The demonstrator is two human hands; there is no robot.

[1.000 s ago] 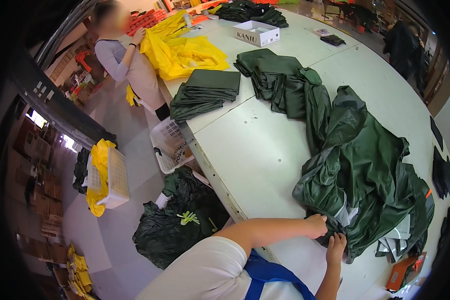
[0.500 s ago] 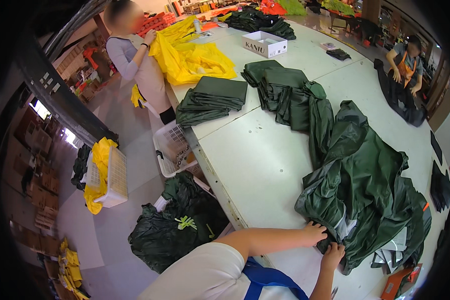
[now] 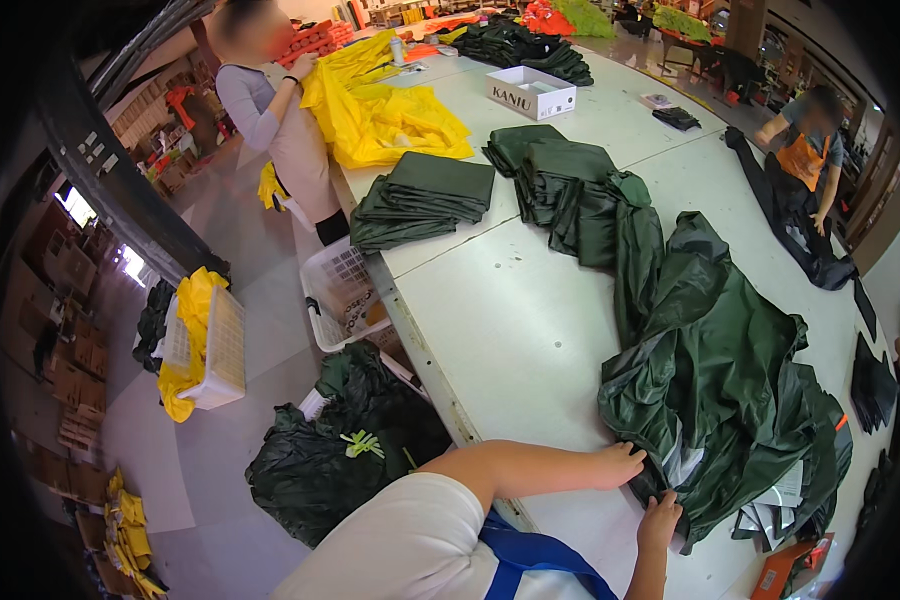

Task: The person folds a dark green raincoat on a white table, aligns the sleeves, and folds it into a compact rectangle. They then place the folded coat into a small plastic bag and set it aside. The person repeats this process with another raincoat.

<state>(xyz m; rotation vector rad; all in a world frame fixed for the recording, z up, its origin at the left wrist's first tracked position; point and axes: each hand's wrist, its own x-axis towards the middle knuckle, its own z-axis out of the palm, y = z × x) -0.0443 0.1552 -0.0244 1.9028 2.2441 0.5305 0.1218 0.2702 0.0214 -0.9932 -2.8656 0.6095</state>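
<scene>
A large dark green garment of thin, shiny waterproof-looking cloth (image 3: pixel 735 370) lies crumpled on the right part of the white table (image 3: pixel 510 350). At its near left edge my left hand (image 3: pixel 620 464) is closed on the cloth, fingertips pinching the border. Just nearer to me, my right hand (image 3: pixel 660 516) grips the same edge between thumb and fingers. A pale grey-white piece (image 3: pixel 684 462) shows in the folds beside my hands. White printed labels (image 3: pixel 782 490) lie at the garment's near right side.
Folded dark green stacks (image 3: pixel 425 195) and a white box (image 3: pixel 530 92) lie farther up the table. At left, a co-worker (image 3: pixel 270 110) handles yellow cloth (image 3: pixel 385 120); another (image 3: pixel 808 150) works far right. Dark green cloth (image 3: pixel 345 450) fills a floor container; an orange box (image 3: pixel 785 570) sits near right.
Both hands keep hold of the garment's edge; my left hand has shifted slightly left and the cloth border is pulled a little. The co-worker at far right has leaned and moved an arm.
</scene>
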